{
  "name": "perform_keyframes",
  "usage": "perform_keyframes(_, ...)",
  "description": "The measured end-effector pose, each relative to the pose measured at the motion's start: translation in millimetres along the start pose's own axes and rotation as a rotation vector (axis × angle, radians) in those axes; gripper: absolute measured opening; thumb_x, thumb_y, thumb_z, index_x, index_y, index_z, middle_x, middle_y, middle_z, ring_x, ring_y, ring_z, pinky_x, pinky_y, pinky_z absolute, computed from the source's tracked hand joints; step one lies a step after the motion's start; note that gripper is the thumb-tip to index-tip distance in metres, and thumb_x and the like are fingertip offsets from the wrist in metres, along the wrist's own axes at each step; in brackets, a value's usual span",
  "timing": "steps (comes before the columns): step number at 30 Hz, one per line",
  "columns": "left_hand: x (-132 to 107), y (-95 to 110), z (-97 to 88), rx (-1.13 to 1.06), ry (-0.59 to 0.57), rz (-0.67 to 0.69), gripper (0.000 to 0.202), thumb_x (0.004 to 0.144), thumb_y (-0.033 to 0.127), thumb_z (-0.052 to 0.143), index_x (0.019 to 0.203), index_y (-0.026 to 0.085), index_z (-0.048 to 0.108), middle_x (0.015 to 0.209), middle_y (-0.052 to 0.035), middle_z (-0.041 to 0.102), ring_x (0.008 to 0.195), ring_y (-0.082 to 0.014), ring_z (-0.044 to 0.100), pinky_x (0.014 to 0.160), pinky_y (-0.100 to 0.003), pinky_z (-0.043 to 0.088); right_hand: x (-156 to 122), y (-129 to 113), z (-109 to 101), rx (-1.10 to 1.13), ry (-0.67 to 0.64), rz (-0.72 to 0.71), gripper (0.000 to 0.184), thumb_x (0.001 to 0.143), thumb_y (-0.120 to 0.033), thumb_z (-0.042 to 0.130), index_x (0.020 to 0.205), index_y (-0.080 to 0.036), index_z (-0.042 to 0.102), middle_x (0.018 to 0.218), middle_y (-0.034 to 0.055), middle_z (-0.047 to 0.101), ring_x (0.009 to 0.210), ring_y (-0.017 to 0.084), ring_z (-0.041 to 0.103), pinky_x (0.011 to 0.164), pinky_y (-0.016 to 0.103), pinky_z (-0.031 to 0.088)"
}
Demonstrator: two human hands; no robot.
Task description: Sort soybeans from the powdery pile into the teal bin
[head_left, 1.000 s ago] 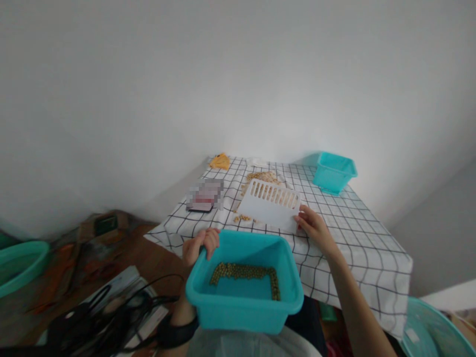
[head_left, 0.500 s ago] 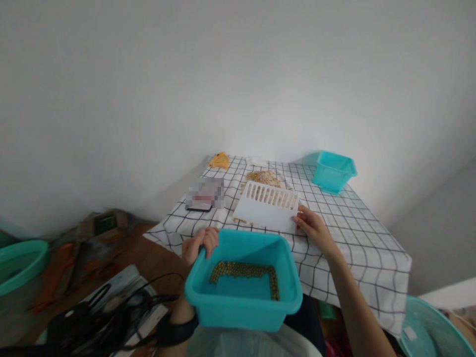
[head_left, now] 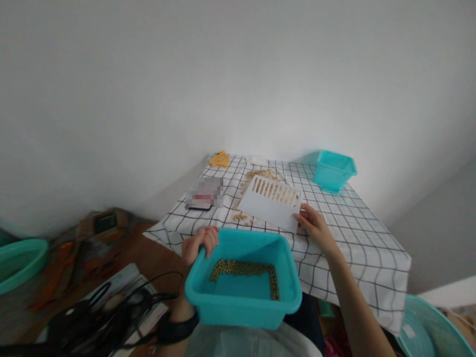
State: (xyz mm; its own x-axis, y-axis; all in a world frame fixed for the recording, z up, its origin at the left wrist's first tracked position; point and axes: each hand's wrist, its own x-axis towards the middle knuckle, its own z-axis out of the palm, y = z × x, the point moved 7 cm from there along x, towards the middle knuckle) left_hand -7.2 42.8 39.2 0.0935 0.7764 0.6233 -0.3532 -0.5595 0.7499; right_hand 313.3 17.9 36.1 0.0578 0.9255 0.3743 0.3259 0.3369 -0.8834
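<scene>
The left hand (head_left: 199,244) grips the turquoise plastic tub (head_left: 238,313) just below its fingers, likely to keep it steady, while the right hand (head_left: 313,223) pinches one edge of the slotted white board (head_left: 268,209), just left of its fingers, maybe so most of it is left clear.

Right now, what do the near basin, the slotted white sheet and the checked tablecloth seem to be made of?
Near basin: probably plastic, faintly shiny, judging by its even turquoise and rounded rim.
Slotted white sheet: matte, thin plastic or perhaps card; flat and stiff-looking in the right hand.
Checked tablecloth: matte, probably fabric; it hangs in folds, weave too small to see.
</scene>
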Motion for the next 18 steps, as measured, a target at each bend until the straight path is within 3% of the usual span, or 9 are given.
perform_keyframes(18, 0.9, 2.0, 1.1, 0.046, -0.023, -0.046, 0.060, 0.099, 0.041, 0.042, 0.042, 0.024, 0.045, 0.043, -0.0006, 0.048, 0.050, -0.0174, 0.047, 0.070, -0.036, 0.043, -1.0, 2.9, 7.2, 0.075, -0.082, 0.094, 0.032, 0.087, -0.047, 0.063, 0.106, -0.023, 0.057, 0.079, 0.0020, 0.066, 0.069, 0.016, 0.062, 0.060, 0.028, 0.052)
